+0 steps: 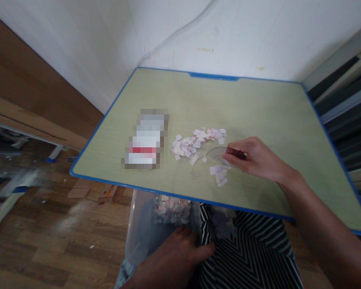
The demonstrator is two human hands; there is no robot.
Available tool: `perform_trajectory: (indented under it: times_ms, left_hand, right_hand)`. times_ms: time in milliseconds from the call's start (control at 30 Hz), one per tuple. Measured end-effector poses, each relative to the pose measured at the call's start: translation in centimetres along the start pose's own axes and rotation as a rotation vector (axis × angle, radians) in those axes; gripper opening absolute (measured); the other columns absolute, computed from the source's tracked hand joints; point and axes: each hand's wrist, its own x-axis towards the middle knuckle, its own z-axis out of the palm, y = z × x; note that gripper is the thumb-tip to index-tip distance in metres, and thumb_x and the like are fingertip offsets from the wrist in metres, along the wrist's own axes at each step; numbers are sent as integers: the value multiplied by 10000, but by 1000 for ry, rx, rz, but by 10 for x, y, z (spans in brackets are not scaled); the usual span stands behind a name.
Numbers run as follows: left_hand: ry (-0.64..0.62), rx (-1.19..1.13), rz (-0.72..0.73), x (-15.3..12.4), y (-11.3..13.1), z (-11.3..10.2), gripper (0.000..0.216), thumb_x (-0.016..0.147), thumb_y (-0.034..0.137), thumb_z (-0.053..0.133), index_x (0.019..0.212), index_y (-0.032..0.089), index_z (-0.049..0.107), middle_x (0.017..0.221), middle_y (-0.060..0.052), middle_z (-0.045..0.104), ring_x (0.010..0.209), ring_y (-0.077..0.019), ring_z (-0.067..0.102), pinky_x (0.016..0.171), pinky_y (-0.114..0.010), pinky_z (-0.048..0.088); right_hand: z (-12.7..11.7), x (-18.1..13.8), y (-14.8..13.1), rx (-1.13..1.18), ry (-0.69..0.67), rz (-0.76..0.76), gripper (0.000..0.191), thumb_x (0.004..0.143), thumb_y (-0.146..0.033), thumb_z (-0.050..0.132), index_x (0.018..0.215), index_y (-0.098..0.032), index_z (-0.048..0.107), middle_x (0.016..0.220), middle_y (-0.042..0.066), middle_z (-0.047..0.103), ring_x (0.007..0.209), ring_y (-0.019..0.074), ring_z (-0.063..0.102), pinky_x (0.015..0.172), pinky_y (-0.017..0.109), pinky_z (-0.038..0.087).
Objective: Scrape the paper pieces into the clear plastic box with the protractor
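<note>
My right hand (252, 158) rests on the green desk (258, 116), its fingers pinched on a clear protractor (215, 154) that lies among small white and pink paper scraps (198, 142). More scraps (219, 175) lie just under the fingertips. Below the desk's front edge, my left hand (174, 253) grips the rim of a clear plastic bin (144, 237) that holds several paper scraps (171, 209).
A blurred-out white and red object (146, 138) lies on the desk's left part. The desk has a blue rim (108, 182) and stands against a white wall. A striped garment (246, 249) covers my lap. Wooden floor with cardboard pieces (87, 190) lies to the left.
</note>
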Motion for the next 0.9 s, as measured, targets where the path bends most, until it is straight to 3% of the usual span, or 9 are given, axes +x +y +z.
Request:
perform_trajectory:
  times_ms: [500, 900]
  left_hand:
    - [2, 15, 14, 0, -1, 1, 561, 774, 0, 549, 1262, 259, 454, 1033, -84, 577, 932, -277, 565, 792, -389, 485]
    - [-3, 18, 1, 0, 0, -1, 553, 803, 5, 541, 1273, 278, 441, 1027, -76, 571, 923, -269, 556, 773, -376, 485]
  right_hand:
    - [3, 0, 0, -37, -8, -48, 353, 863, -311, 432, 540, -215, 326, 477, -40, 335, 442, 93, 324, 491, 278, 180]
    - [-6, -3, -3, -421, 86, 98, 323, 823, -265, 448, 537, -219, 305, 486, -10, 380, 467, 123, 332, 524, 297, 182]
